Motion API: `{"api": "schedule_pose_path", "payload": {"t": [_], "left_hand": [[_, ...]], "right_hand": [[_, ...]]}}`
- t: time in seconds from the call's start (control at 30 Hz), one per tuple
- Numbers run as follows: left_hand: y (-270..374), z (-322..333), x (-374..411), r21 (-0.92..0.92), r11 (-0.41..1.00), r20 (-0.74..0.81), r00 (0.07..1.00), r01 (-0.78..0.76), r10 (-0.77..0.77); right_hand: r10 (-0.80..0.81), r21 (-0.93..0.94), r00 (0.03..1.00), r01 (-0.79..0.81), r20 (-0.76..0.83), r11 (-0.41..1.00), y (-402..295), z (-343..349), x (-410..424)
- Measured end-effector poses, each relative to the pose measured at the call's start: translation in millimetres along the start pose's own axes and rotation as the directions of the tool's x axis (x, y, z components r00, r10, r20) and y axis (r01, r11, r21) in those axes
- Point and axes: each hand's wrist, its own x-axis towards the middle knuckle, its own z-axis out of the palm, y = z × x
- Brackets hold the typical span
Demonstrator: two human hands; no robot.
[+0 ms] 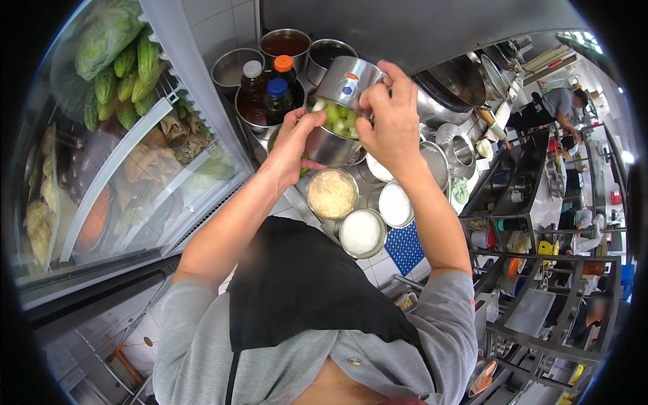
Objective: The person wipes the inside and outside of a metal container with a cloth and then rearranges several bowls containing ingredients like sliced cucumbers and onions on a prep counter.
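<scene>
My left hand [291, 144] grips the side of a stainless steel container [331, 149], its thumb at the rim. Chopped light-green vegetable pieces [336, 117] fill the visible part of that container's mouth. My right hand [395, 116] holds a second stainless steel container [341, 78], which bears stickers and is tilted over the first. The right thumb is close to the rim of the lower container; whether it touches is unclear. Directly below my hands stand a container of pale yellow powder [332, 193] and containers of white granular or powdery contents [360, 232], [396, 203].
Three capped bottles [277, 98] stand in a metal pot beyond my left hand, beside pots of dark liquid [284, 43]. To the left, a glass-fronted fridge [167, 106] holds cucumbers [147, 63]. Perforated metalware [454, 147] lies right; another person [554, 104] works farther off.
</scene>
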Motion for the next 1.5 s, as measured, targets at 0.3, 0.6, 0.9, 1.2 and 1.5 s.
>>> {"api": "schedule_pose_path", "payload": {"t": [0.3,0.6,0.9,1.2,1.5], "left_hand": [[-10,-9,6,-0.025,0.997,0.093,0.993,-0.067,0.069],[-20,-16,12,-0.088,0.992,0.134,0.986,-0.086,0.097],[-40,-18,15,-0.176,0.980,0.180,0.975,-0.096,0.128],[-53,-22,21,-0.297,0.946,0.174,0.966,-0.132,0.189],[-67,-83,-3,-0.441,0.897,0.160,0.982,-0.015,0.095]], "right_hand": [[0.058,0.319,0.993,-0.088,0.103,0.944,14,4,-1],[0.083,0.218,0.908,0.009,-0.410,0.976,15,26,-11],[0.445,0.554,0.797,-0.170,-0.408,0.815,17,43,-21],[0.759,0.791,0.636,-0.391,-0.136,0.470,34,33,-20],[0.901,0.785,0.334,-0.620,0.275,-0.010,51,-33,-80]]}}
